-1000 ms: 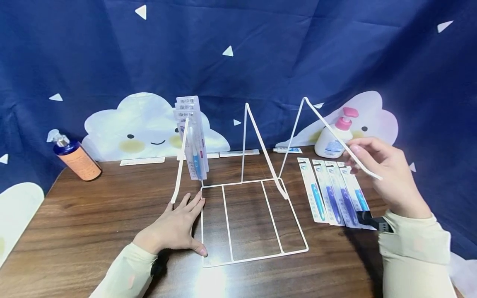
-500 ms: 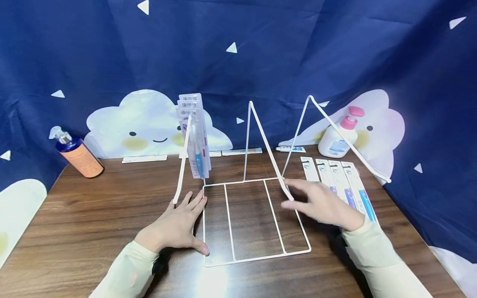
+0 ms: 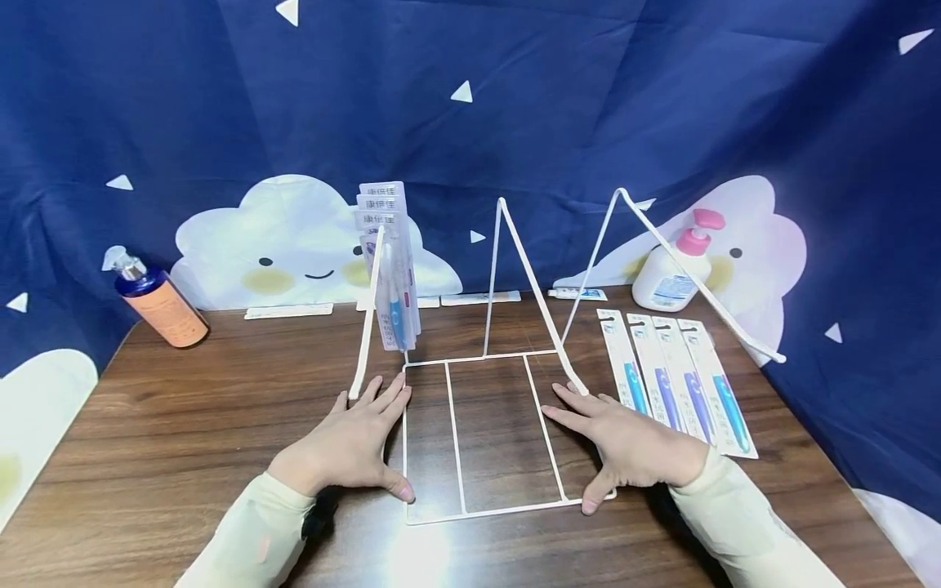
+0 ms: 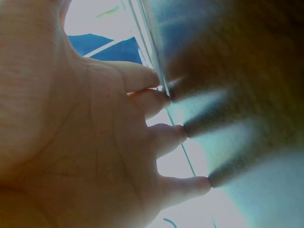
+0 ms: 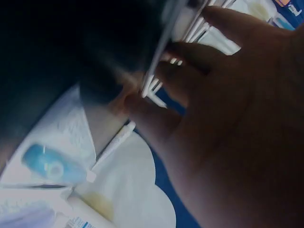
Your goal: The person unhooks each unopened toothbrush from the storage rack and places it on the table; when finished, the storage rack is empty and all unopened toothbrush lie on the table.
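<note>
Right hand [image 3: 632,445] has dropped flat onto the wire rack [image 3: 507,506], left hand [image 3: 353,445] likewise; wrist views blurred.

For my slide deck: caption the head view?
Both hands, left and right, rest flat on a white wire rack beside packaged toothbrushes.

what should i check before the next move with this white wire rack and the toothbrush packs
1. Left hand flat on the table at the wire rack base's left edge: ok.
2. Right hand flat over the base's right edge, thumb at the front corner: ok.
3. Both hands hold nothing: ok.
4. Hanging toothbrush packs sit on the left arm: ok.
5. Four toothbrush packs on the table lie side by side, right of the rack, apart from the right hand: ok.
6. Rack base lying fully flat on the table: cannot tell.
</note>
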